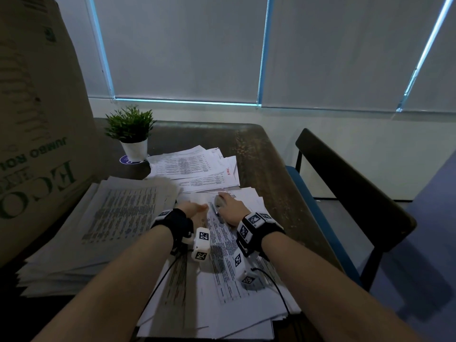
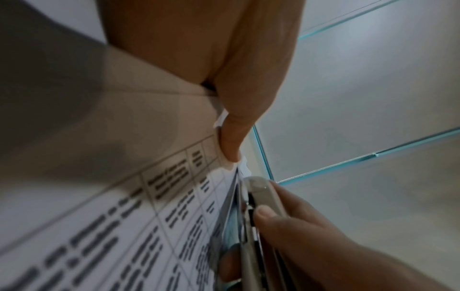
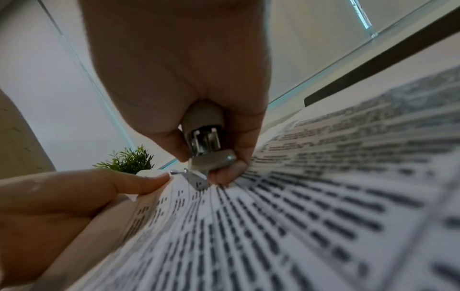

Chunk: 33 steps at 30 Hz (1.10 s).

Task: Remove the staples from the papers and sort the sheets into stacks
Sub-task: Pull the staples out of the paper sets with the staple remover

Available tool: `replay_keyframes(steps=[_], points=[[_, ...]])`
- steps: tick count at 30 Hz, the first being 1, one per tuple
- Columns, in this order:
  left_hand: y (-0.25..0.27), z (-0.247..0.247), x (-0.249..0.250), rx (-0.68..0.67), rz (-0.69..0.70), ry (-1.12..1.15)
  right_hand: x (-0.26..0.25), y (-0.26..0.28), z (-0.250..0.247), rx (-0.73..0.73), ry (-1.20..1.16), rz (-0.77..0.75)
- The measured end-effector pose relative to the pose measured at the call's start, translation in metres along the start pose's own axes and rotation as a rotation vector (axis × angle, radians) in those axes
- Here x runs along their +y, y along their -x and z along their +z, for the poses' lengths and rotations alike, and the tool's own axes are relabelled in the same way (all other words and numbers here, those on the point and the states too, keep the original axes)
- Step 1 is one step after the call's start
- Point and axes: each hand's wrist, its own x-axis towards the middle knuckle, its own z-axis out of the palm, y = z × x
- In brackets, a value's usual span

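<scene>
A printed stapled set of papers [image 1: 222, 245] lies on top of a pile in front of me. My right hand [image 1: 228, 206] grips a grey staple remover [image 3: 206, 141], with thumb and fingers curled round it. Its metal tip [image 3: 196, 180] sits at the far corner of the top sheet [image 3: 298, 216]. My left hand [image 1: 197, 209] lies just left of it, a straight finger [image 3: 139, 182] pressing that corner down. The left wrist view shows the same finger [image 2: 231, 141] on the paper edge and the staple remover [image 2: 261, 194] beside it. The staple itself is not visible.
A thick paper stack [image 1: 111, 223] lies to the left, and a looser spread of sheets [image 1: 195, 166] further back. A potted plant [image 1: 130, 134] stands behind those. A big cardboard box [image 1: 37, 119] fills the left side. A dark chair [image 1: 345, 188] stands right of the table [image 1: 266, 159].
</scene>
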Motion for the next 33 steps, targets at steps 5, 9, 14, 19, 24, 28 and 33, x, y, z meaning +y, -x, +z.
replay_keyframes(steps=[5,9,14,19,24,28,33], points=[[0.053,0.009,0.026,0.108,0.017,-0.193,-0.004,-0.005,0.006,-0.005,-0.002,-0.001],[0.054,0.013,0.027,0.123,0.045,-0.199,-0.007,-0.007,0.008,-0.017,0.0,-0.013],[0.056,0.014,0.026,0.147,0.048,-0.154,-0.01,-0.01,0.008,-0.005,0.012,-0.02],[0.058,0.017,0.028,0.146,0.05,-0.145,-0.014,-0.022,0.014,0.0,-0.01,0.005],[0.064,0.018,0.029,0.169,0.081,-0.212,-0.014,-0.029,0.015,0.023,-0.042,0.019],[0.071,0.019,0.032,0.186,0.099,-0.315,-0.012,-0.03,0.017,0.114,-0.182,0.052],[0.077,0.019,0.033,0.178,0.086,-0.379,0.005,-0.034,0.024,0.31,-0.581,0.178]])
